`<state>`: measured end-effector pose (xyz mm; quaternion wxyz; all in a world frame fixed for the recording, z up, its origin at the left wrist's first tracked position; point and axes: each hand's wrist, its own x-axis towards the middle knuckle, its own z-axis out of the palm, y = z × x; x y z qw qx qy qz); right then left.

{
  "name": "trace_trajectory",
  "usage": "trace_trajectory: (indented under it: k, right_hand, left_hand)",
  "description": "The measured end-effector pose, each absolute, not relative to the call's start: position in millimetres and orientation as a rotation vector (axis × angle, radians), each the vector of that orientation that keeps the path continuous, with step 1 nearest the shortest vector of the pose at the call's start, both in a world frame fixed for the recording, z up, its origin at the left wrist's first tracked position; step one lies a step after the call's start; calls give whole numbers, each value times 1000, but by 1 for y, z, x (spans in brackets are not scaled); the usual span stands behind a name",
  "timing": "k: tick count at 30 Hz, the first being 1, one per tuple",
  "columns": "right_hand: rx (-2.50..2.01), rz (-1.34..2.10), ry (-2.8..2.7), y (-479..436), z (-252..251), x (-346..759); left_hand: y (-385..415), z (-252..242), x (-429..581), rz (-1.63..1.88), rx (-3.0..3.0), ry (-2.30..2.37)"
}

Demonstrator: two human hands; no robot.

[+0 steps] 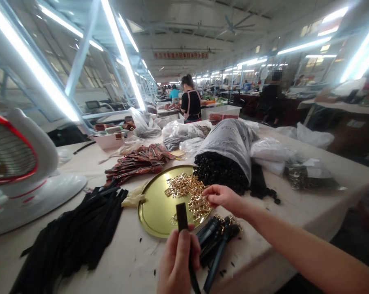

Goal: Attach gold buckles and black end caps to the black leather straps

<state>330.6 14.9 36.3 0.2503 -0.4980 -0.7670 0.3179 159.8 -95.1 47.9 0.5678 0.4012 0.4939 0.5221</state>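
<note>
Upright in my left hand (181,253) is a flat black strap (182,216), gripped between thumb and fingers, its blunt end pointing up. My right hand (222,198) reaches to the right side of a heap of small gold-coloured metal fittings (184,185). Its fingers are bent together at the heap, and whatever lies between the fingertips is too small to make out. The heap rests on a round gold-coloured tray (152,204). Close to my left hand, a bundle of black straps with gold-coloured fittings at their ends (216,237) lies beside the tray.
Loose black straps (70,232) lie at left, near a white fan (40,163). Behind the tray are reddish patterned strips (138,161) and a plastic bag (230,139) spilling small black pieces. Bagged metal parts (307,175) sit at right. A person (190,100) stands farther back.
</note>
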Motion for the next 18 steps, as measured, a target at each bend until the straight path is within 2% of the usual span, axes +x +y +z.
trace_trajectory:
  k: [3,5,12,16,18]
  right_hand:
    - [-1104,1353,-1572,-29,48,341]
    - [-1030,1468,-1370,-55,52,350]
    - [-916,1353,-1159,-107,54,384]
    - [-861,1441,-1275,-127,57,401]
    - [-916,1336,-1408,-134,57,409]
  left_hand:
    - [-82,50,190,1247,1132,1291]
    - [-85,51,207,1155,1248,1341]
    - [-107,66,246,994,1400,1303]
    - [-112,75,255,978,1377,1305]
    - [-116,79,257,947,1379,1297]
